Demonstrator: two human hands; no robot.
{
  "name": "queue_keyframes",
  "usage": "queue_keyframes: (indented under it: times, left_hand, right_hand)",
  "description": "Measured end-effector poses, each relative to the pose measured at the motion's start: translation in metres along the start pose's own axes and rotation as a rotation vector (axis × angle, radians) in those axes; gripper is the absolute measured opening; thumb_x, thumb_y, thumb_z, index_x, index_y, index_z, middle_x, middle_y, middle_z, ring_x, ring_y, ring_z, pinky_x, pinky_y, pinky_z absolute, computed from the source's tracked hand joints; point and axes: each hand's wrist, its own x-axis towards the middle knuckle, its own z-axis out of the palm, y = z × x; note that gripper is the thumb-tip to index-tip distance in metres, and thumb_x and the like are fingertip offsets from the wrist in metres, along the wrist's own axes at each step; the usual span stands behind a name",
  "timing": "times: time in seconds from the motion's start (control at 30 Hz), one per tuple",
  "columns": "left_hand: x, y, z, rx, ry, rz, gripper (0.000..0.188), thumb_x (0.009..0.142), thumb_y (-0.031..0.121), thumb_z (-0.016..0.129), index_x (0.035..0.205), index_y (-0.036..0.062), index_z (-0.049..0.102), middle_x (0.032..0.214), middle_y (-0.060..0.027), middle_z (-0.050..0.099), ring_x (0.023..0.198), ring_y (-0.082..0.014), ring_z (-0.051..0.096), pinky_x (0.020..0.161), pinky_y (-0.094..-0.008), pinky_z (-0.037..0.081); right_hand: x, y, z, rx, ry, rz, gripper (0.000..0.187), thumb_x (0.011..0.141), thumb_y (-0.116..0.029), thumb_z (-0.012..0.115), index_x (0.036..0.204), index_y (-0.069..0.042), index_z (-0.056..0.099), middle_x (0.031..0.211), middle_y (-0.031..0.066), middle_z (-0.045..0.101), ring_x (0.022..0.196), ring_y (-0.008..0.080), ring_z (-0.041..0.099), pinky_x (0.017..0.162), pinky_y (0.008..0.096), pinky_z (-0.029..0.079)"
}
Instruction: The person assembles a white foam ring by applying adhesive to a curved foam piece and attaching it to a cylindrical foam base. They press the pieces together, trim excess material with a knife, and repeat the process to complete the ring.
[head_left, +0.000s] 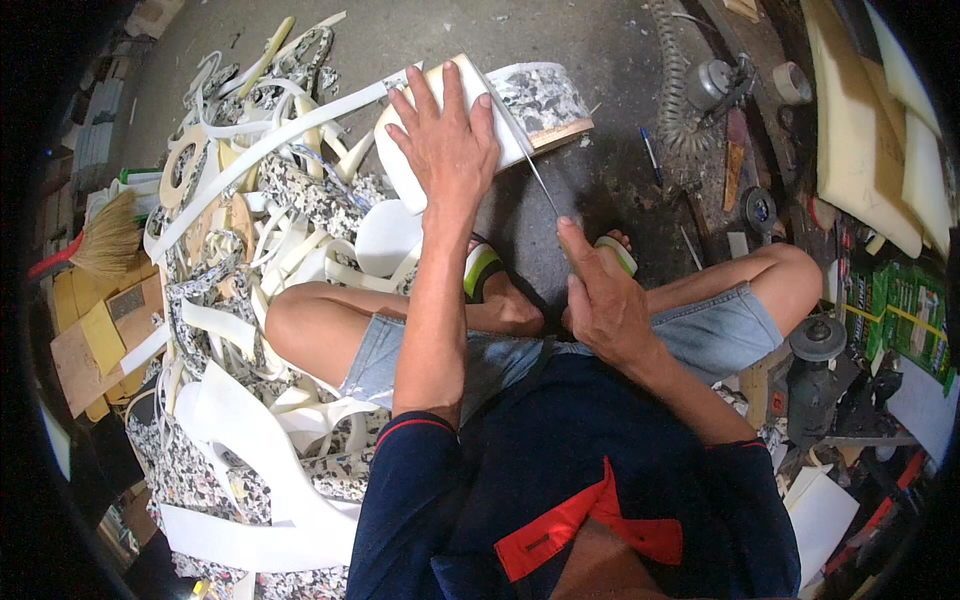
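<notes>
My left hand (450, 145) lies flat with spread fingers on top of a white foam block (400, 165), pressing on it from above. In my right hand (607, 305), the fingers are wrapped round the handle of a long, thin-bladed knife (544, 186); the handle is mostly hidden. The blade runs up and left along the right side of the white foam. Behind and to the right stands a piece of black-and-white speckled foam (540, 92) with a wooden layer along its lower edge. A long white foam strip (290, 130) reaches leftward from near the block.
Piled foam offcuts (300, 260) cover the left side. A straw broom (110, 235) lies at far left. To the right are a blue pen (651, 155), a coiled hose (675, 90), a tape roll (792, 83), cream foam sheets (860, 130) and a grey metal machine (818, 375).
</notes>
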Motion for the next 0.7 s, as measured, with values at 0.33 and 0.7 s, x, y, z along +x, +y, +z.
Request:
queue_keyframes:
  times: [0.33,0.7]
  left_hand:
    - [-0.001,0.004,-0.004,-0.004,-0.022,-0.003,0.059,0.099,0.04,0.052,0.15,0.01,0.046,0.158,-0.0312,0.03,0.145,-0.0582,0.022,0.111,-0.0721,0.024]
    - [-0.001,0.003,-0.004,0.02,-0.042,-0.011,0.058,0.102,0.043,0.048,0.152,0.0133,0.044,0.16,-0.0289,0.027,0.146,-0.0563,0.022,0.112,-0.0718,0.024]
  right_hand:
    - [0.004,0.002,0.004,-0.03,0.068,-0.05,0.07,0.089,-0.006,0.057,0.155,-0.017,0.035,0.091,0.0219,0.057,0.074,0.0433,0.063,0.066,0.0519,0.051]
    - [0.03,-0.003,0.002,0.053,0.024,-0.003,0.066,0.087,-0.001,0.053,0.152,-0.006,0.041,0.093,0.0255,0.058,0.08,0.041,0.06,0.075,0.0481,0.048]
